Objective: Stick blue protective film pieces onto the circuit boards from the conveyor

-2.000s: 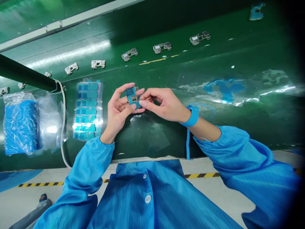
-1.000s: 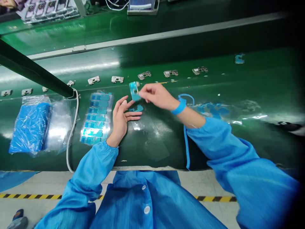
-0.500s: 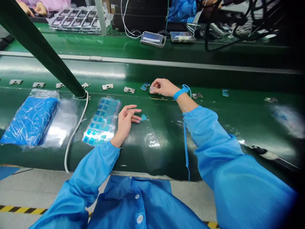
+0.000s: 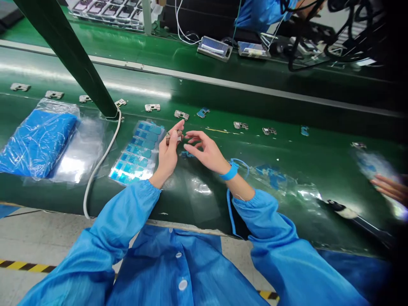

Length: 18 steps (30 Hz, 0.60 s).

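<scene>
My left hand [image 4: 168,155] is closed on a small circuit board [image 4: 179,138], pinched between thumb and fingers above the green bench [image 4: 219,195]. Close by on its right, my right hand [image 4: 208,154] has its fingers apart and curved, with nothing visible between them; a blue strap circles that wrist. Under the hands lies a small blue film piece [image 4: 187,154], partly covered by my right fingers. Left of my left hand is a clear sheet with rows of blue film stickers [image 4: 135,151]. Beyond the hands, a silvery board [image 4: 181,114] and a blue-covered board [image 4: 203,112] lie in a row.
A slanting green post [image 4: 76,59] and a white cable [image 4: 103,168] stand to the left, beside a bagged blue pack [image 4: 41,142]. At the right edge another person's hand [image 4: 390,189] reaches in near a black-and-white tool [image 4: 342,209].
My right hand has come back from the board row towards my left hand. The circuit board it was pinching is now in my left hand. Another person's hand has appeared at right.
</scene>
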Each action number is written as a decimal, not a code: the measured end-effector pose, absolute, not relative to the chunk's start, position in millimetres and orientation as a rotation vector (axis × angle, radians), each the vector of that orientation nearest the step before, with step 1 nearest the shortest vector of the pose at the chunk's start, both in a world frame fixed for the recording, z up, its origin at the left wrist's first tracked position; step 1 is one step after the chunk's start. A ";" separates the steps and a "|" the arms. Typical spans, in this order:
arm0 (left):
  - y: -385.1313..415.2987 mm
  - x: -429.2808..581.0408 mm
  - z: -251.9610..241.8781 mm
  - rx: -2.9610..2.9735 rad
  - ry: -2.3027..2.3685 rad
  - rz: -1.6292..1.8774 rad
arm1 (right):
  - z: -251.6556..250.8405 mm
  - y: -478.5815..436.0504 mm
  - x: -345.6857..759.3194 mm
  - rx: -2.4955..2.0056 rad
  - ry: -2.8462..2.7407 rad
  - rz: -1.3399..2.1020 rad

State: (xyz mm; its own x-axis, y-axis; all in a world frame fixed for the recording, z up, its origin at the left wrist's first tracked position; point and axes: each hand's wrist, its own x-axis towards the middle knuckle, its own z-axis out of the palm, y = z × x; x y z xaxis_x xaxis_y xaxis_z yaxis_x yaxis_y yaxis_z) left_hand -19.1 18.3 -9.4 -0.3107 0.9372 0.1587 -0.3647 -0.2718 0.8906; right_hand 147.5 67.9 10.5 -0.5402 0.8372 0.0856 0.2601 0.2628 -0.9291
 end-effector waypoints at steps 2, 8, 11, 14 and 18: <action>21.2 -26.4 -9.3 0.727 0.983 1.807 | 0.8 69.2 169.7 -0.993 -2.370 0.874; 24.0 -35.4 -4.0 0.688 1.004 1.751 | -35.6 74.9 203.5 -0.990 -2.556 0.500; 23.5 -33.9 -2.8 0.777 1.094 1.689 | -42.6 73.2 200.6 -0.944 -2.418 0.495; 19.8 -33.3 -0.2 0.874 1.163 1.549 | -38.1 68.1 197.4 -1.035 -2.146 0.602; 11.9 -29.5 4.6 1.232 1.210 1.073 | -24.9 60.3 196.0 -1.090 -1.595 1.100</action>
